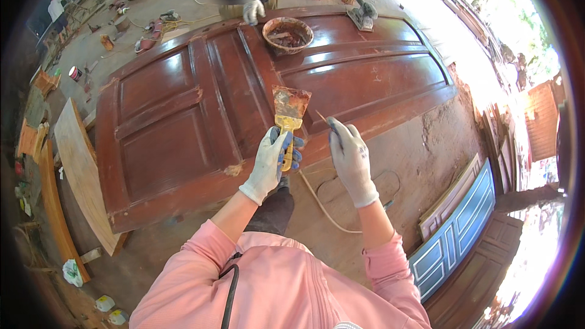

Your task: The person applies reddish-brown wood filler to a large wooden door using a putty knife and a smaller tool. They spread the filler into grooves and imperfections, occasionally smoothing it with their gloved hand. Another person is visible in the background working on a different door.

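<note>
My left hand (267,163), in a white work glove with blue fingertips, is closed round the yellow handle of a putty knife (291,105). Its wide blade points away from me and is smeared with reddish-brown paste. In my gloved right hand (351,159), thumb and fingers pinch a thin brown stick (320,116) pointing up and left. Both hands are above the near edge of a large reddish-brown panelled wooden door (164,155) lying flat. On the door's far side sits a bowl (287,35) of dark brown paste with a flat piece in it.
An electric sander (363,13) rests on the door's far right. Across the door stands another person, one gloved hand (253,11) near the bowl. Boards (79,164) lie at left; a blue door panel (457,231) leans at right. A pale hose (323,207) crosses the floor.
</note>
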`<move>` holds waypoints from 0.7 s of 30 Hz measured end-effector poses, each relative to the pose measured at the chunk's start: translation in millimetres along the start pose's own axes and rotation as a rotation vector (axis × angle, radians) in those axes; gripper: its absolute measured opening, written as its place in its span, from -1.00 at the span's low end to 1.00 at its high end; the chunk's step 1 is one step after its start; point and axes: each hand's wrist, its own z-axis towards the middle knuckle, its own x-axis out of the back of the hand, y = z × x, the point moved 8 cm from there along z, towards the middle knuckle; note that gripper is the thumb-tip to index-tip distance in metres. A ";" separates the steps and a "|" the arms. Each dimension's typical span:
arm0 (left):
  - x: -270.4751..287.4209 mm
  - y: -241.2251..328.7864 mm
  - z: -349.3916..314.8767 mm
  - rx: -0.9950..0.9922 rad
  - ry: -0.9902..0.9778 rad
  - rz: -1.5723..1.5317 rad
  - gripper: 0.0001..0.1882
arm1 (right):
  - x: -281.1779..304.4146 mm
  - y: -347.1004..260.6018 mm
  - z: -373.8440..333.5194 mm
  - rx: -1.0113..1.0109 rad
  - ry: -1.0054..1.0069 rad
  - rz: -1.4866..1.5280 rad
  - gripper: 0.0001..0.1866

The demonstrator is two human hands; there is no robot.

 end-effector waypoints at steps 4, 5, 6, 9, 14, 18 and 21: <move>-2.7 12.8 73.9 -0.090 0.028 0.007 -0.79 | -38.4 28.0 85.9 0.157 -0.163 -0.198 -0.72; -6.2 16.2 92.1 -0.110 0.039 0.012 -0.79 | -47.7 37.1 106.4 0.166 -0.217 -0.265 -0.72; -7.8 22.7 110.4 -0.105 0.068 0.017 -0.80 | -60.5 42.7 127.6 0.252 -0.236 -0.362 -0.74; -9.3 37.6 164.6 -0.100 0.119 0.024 -0.80 | -99.0 71.6 187.0 0.346 -0.316 -0.479 -0.78; -3.6 63.3 232.1 -0.132 0.184 0.053 -0.82 | -153.3 98.7 255.5 0.469 -0.397 -0.612 -0.84; 6.9 74.1 272.1 -0.100 0.248 0.141 -0.83 | -187.6 126.2 295.0 0.472 -0.453 -0.653 -0.84; 12.3 78.2 289.2 -0.073 0.248 0.143 -0.83 | -215.9 150.6 322.2 0.426 -0.473 -0.661 -0.85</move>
